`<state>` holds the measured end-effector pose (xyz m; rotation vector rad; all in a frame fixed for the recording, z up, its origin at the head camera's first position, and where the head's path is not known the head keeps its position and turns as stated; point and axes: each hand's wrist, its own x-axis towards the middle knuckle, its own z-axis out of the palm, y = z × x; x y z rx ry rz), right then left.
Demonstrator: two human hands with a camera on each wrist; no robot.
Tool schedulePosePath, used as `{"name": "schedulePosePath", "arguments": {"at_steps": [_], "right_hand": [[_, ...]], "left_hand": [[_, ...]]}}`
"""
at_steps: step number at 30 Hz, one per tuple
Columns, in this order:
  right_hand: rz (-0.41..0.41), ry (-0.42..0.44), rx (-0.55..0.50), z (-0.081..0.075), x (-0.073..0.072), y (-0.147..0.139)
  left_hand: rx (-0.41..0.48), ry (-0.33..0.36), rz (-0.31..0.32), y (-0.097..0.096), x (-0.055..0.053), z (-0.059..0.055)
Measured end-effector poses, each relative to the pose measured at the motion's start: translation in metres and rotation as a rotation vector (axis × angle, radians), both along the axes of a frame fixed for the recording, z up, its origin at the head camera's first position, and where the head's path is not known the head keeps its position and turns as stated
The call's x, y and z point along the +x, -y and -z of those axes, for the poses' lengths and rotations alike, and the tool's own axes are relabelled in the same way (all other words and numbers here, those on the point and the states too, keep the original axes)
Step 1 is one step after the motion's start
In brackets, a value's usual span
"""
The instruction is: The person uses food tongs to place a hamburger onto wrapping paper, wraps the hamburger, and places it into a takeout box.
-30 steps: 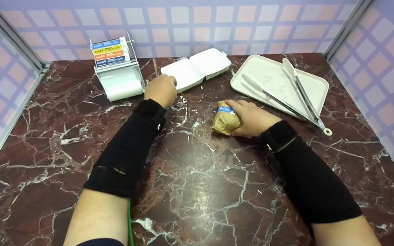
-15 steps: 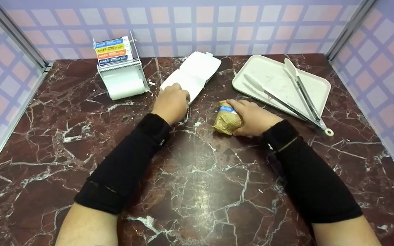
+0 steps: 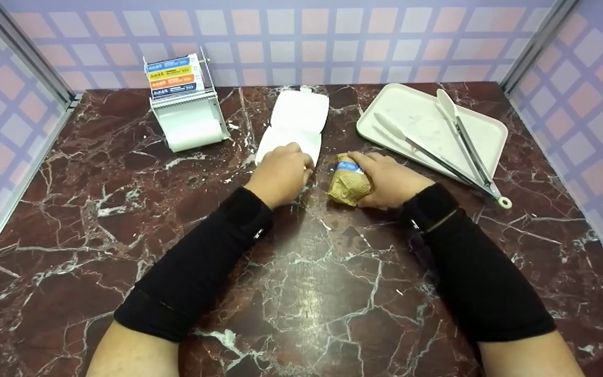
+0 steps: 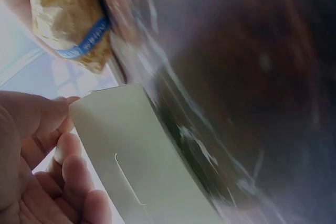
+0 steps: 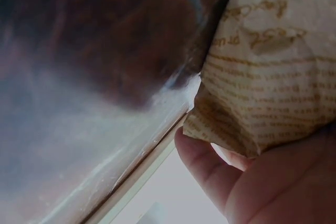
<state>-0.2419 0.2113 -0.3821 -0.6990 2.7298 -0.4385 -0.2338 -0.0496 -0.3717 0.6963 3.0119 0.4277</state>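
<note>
An opened white paper clamshell box (image 3: 301, 112) lies on the dark marbled table, its lid folded back toward the rear wall. At the box's near end my left hand (image 3: 283, 173) pinches a corner; the left wrist view shows thumb and fingers at the edge of a box wall (image 4: 139, 150) with a slit in it. To its right, my right hand (image 3: 390, 180) grips a bundle wrapped in brown printed paper (image 3: 348, 187) with a blue label band. The bundle rests on the table, a short gap from the box. What is inside the wrapper is hidden.
A white tray (image 3: 416, 99) at the back right bears open tongs (image 3: 450, 162), whose ringed end overhangs the near rim. A label dispenser (image 3: 191, 133) with several coloured boxes (image 3: 173, 78) stands at the back left. Patterned walls (image 3: 280, 42) enclose the table.
My left hand has drawn the box nearer and to the right, turning it so that it now points almost straight away from me. The right hand and wrapped bundle have stayed put.
</note>
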Motion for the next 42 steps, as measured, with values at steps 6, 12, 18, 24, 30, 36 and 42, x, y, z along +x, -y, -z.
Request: {"name": "schedulePosePath", "arguments": {"at_steps": [6,12,18,24,30,36,42], "right_hand": [[-0.008,-0.004,0.0,-0.001,-0.001,0.001],[-0.014,-0.002,0.003,-0.001,-0.001,0.002],[-0.008,0.001,-0.003,-0.001,-0.001,0.002],[-0.014,0.0,-0.005,0.0,-0.001,0.001],[-0.011,0.001,-0.005,0.001,-0.001,0.001],[-0.008,0.007,-0.008,0.0,-0.001,-0.001],[-0.019,-0.008,-0.016,0.001,-0.002,-0.003]], "left_hand": [[0.106,0.073,-0.046,0.013,-0.002,-0.002],[0.21,0.1,-0.207,0.047,-0.013,-0.001],[0.226,0.161,-0.224,0.077,-0.018,0.005],[0.237,0.247,-0.197,0.082,-0.015,0.01],[0.226,0.251,-0.178,0.079,-0.011,0.01],[0.203,0.236,-0.154,0.075,-0.007,0.009],[0.177,0.228,-0.134,0.071,-0.003,0.008]]}}
